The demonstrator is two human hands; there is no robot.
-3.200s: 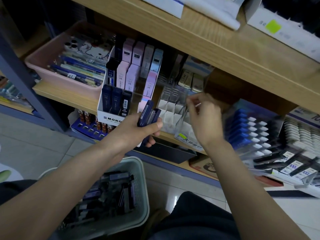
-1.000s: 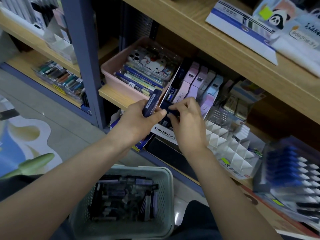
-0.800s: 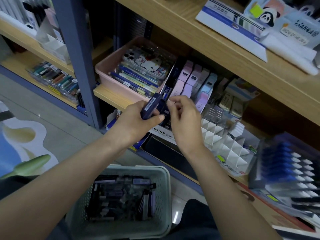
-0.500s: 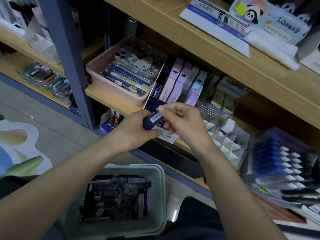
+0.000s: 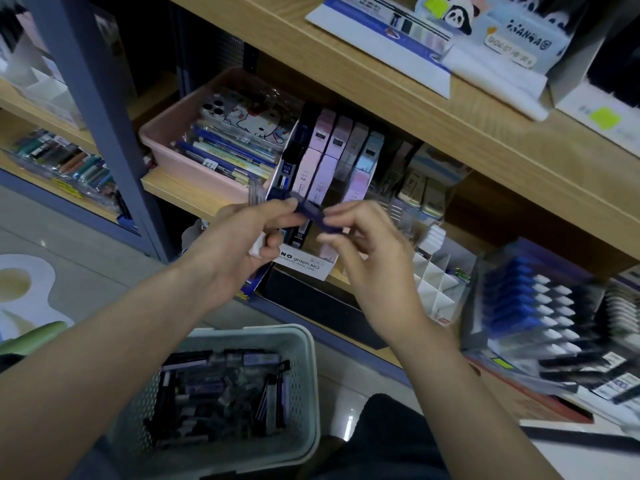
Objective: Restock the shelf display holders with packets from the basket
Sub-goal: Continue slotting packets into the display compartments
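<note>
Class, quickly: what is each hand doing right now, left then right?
Left hand: closed, fingers gripping one end of the slim dark blue plastic packet.
Right hand: closed, pinching the same packet's other end.

Left hand (image 5: 242, 244) and right hand (image 5: 367, 252) now pinch one dark packet (image 5: 312, 213) between them (apparently; it's blurred).

On the wooden shelf (image 5: 180, 189), a pink tray (image 5: 162, 136) is seated left of a white display holder (image 5: 306, 265). A pale basket (image 5: 306, 344) is stood on the tiled floor (image 5: 86, 247).
</note>
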